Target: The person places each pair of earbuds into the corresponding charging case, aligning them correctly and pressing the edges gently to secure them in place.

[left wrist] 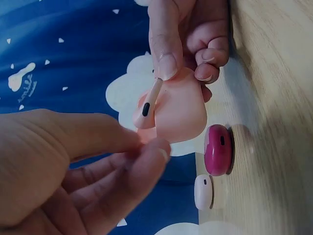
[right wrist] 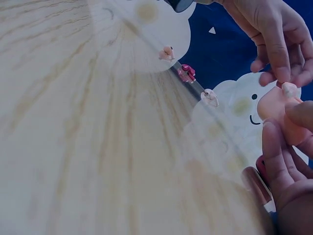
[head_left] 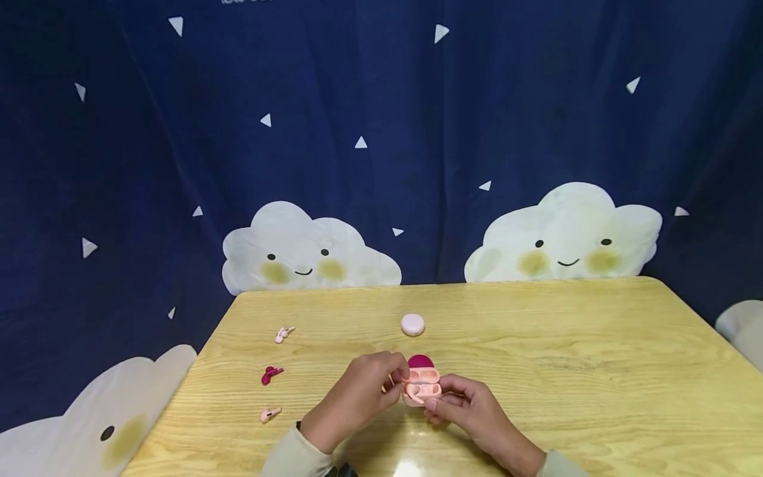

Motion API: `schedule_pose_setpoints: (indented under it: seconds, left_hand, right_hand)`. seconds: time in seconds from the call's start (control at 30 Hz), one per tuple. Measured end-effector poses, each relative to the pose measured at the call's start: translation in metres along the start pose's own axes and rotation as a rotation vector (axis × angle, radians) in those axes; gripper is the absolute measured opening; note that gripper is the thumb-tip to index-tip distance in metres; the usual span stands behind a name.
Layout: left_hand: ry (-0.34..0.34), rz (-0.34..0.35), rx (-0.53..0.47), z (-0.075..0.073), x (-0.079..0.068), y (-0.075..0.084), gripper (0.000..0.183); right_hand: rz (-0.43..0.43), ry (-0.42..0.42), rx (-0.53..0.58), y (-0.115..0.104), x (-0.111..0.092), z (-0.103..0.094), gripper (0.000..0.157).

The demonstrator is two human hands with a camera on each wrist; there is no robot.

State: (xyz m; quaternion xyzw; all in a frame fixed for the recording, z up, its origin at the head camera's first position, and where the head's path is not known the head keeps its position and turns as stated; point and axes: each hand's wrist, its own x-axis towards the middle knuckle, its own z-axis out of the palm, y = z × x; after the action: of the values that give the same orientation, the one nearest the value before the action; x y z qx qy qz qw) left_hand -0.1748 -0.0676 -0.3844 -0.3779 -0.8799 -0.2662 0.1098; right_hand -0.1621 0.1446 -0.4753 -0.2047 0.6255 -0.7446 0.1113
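Observation:
An open peach earbud case [head_left: 422, 392] is held between both hands, its hinged lid tipped back. The right hand [head_left: 471, 411] grips its right side, fingers behind and thumb in front. Across the case's opening slants a peach earbud [left wrist: 149, 105] with a black oval mark; the tip of its stem meets the right thumb. The left hand [head_left: 372, 384] pinches the case at its left end, thumb and forefinger closing on the peach edge in the left wrist view. In the right wrist view, those left fingertips come down right at the earbud's pale end.
Directly behind the held case is a magenta case [head_left: 420, 361], and farther back a pale pink case [head_left: 412, 324]. On the left of the wooden table [head_left: 566, 371] lie pale pink earbuds [head_left: 283, 334], magenta earbuds [head_left: 271, 375] and a peach earbud [head_left: 270, 415], in a column.

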Motion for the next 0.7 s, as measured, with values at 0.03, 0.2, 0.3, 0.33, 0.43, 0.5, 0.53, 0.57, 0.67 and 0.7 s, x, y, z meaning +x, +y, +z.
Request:
schedule_pose_setpoints:
  seconds: [0.03, 0.2, 0.3, 0.33, 0.43, 0.5, 0.53, 0.57, 0.67, 0.7]
  left_hand:
    - [-0.010, -0.007, 0.009, 0.001, 0.000, 0.000, 0.015]
    - [-0.044, -0.018, 0.002, 0.004, -0.002, 0.002, 0.017]
    - [-0.038, -0.013, -0.004, 0.009, -0.002, 0.002, 0.016]
    - [-0.034, -0.013, -0.002, 0.011, -0.002, 0.003, 0.016]
    - [-0.028, -0.014, 0.015, 0.015, -0.002, 0.004, 0.016]
    - [-0.027, -0.018, 0.028, 0.016, -0.002, 0.004, 0.016]
    - [-0.028, -0.019, 0.032, 0.017, -0.003, 0.005, 0.016]
    - [-0.027, -0.019, 0.032, 0.016, -0.003, 0.005, 0.016]
    - [-0.024, -0.011, 0.020, 0.015, -0.003, 0.004, 0.015]
    - [-0.024, -0.009, 0.010, 0.014, -0.002, 0.004, 0.014]
  right_hand:
    - [0.002, -0.001, 0.001, 0.000, 0.000, 0.000, 0.032]
    - [0.001, -0.007, -0.005, -0.001, 0.001, 0.001, 0.031]
    - [0.002, -0.010, -0.005, -0.001, 0.001, 0.001, 0.030]
    - [0.003, -0.012, -0.003, -0.001, 0.001, 0.001, 0.030]
    - [0.006, -0.015, 0.000, -0.001, 0.000, 0.001, 0.030]
    - [0.010, -0.015, -0.003, -0.001, 0.000, 0.001, 0.029]
    - [0.010, -0.017, -0.003, -0.001, 0.000, 0.001, 0.029]
    - [0.010, -0.019, -0.002, -0.001, 0.000, 0.001, 0.029]
    - [0.007, -0.024, 0.007, -0.002, 0.000, 0.001, 0.029]
    - [0.002, -0.029, 0.013, -0.002, 0.000, 0.001, 0.029]
